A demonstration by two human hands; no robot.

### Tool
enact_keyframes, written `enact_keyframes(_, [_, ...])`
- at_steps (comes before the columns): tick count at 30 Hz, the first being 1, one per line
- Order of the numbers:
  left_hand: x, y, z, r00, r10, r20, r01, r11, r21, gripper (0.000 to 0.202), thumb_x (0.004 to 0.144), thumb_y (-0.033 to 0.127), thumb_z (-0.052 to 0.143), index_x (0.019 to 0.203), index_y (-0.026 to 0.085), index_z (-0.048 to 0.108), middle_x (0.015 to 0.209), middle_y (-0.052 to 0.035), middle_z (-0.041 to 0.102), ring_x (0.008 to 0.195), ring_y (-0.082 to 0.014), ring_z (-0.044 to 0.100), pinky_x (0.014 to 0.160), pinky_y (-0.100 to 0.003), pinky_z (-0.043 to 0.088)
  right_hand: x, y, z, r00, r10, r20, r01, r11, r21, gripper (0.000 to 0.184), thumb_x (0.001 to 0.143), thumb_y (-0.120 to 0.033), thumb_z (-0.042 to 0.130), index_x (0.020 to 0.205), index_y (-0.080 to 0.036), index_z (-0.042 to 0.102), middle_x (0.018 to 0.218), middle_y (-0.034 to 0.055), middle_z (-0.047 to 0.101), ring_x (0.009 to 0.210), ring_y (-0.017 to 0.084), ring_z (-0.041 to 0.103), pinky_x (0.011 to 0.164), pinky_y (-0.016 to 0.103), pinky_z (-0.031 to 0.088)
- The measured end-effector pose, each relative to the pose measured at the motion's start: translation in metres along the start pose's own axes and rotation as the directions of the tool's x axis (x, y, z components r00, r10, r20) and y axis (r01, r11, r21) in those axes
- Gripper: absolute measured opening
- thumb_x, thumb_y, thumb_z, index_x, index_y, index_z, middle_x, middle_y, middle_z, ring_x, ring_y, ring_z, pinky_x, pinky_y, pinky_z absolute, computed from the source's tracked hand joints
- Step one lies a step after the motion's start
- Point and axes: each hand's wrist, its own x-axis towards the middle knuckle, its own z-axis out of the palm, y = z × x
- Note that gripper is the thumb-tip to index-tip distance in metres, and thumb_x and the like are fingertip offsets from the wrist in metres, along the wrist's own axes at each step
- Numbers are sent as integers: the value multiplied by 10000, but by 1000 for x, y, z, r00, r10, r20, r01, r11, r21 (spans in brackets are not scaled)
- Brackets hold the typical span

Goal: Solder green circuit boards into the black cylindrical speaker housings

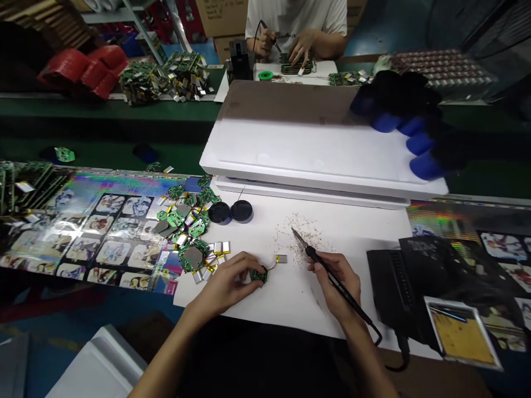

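Forearms point(166, 354) reach in from the bottom, and the left hand point(219, 284) has its fingers clamped on a small green circuit board point(258, 275), wired to a little silver battery point(281, 258) at two o'clock from it! The right hand point(336, 287) wraps its fingers tight around a soldering iron point(357, 304), tip right over solder crumbs point(302, 237) on white paper point(290, 298). At eleven o'clock, two dark round tins point(219, 213) sit shut, contents hidden, beside a heap of boards and batteries point(186, 232). Up at twelve, a co-worker point(296, 16) is soldering too.
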Motion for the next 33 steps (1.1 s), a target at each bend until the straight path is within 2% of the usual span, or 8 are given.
enact_keyframes(7, [7,13,-1,996,-80,-32,72,978,-196,206,995,362,711,1145,224,736,1043,-68,733,861,-169,651,747,-286,507,-11,-16,-2,991,-87,-106,100,987,127,264,997,-403,718,1174,-210,682,998,111,842,687,205,791,617,332,646])
enact_keyframes(11, [18,27,8,989,-146,1,132,894,-428,327,923,401,807,1169,210,704,996,-51,707,863,-160,642,780,-285,516,-23,-30,1,979,-172,-106,184,975,123,401,1090,-517,524,1332,-223,650,976,112,850,638,229,799,525,336,616])
enact_keyframes(15, [36,40,27,984,-164,69,166,708,-687,408,852,446,882,1104,204,671,913,-21,664,786,-139,641,758,-279,525,-27,-39,10,920,-391,-32,385,915,-116,209,1003,-300,714,1208,-260,695,1109,91,841,984,275,831,864,458,692])
enact_keyframes(17, [44,43,35,985,-156,78,160,631,-759,444,826,459,904,1083,203,649,905,-13,648,751,-125,629,720,-263,509,-25,-42,15,880,-472,51,473,863,-178,416,872,-190,840,1235,-276,657,1277,105,797,1205,312,766,1027,546,640])
enact_keyframes(22, [50,44,43,988,-115,100,148,580,-801,479,818,419,918,1113,202,609,1019,-29,655,771,-110,642,713,-244,508,-19,-44,19,868,-486,105,497,847,-190,517,864,-126,835,1296,-279,596,1324,114,761,1268,284,720,1058,553,624])
enact_keyframes(25, [50,43,28,993,-74,94,118,723,-681,444,899,420,842,1205,210,598,1068,-53,688,819,-138,671,736,-267,527,-19,-41,18,871,-476,122,490,862,-128,563,855,-102,840,1329,-269,586,1331,123,748,1244,269,737,1025,495,656])
enact_keyframes(29, [60,37,-24,959,111,-259,-123,992,-28,341,982,374,725,1257,204,618,1152,-98,726,1035,-231,685,908,-365,531,-20,-35,16,902,-428,54,431,901,-56,597,837,-98,852,1345,-253,579,1308,112,746,1245,250,739,1075,461,638])
enact_keyframes(33, [78,23,-74,914,155,-374,96,815,571,452,926,414,771,1275,172,615,1269,-169,707,1226,-385,629,1048,-531,464,-20,-30,13,922,-385,-22,385,923,-7,582,832,-110,853,1327,-254,583,1290,106,739,1241,250,735,1103,483,619])
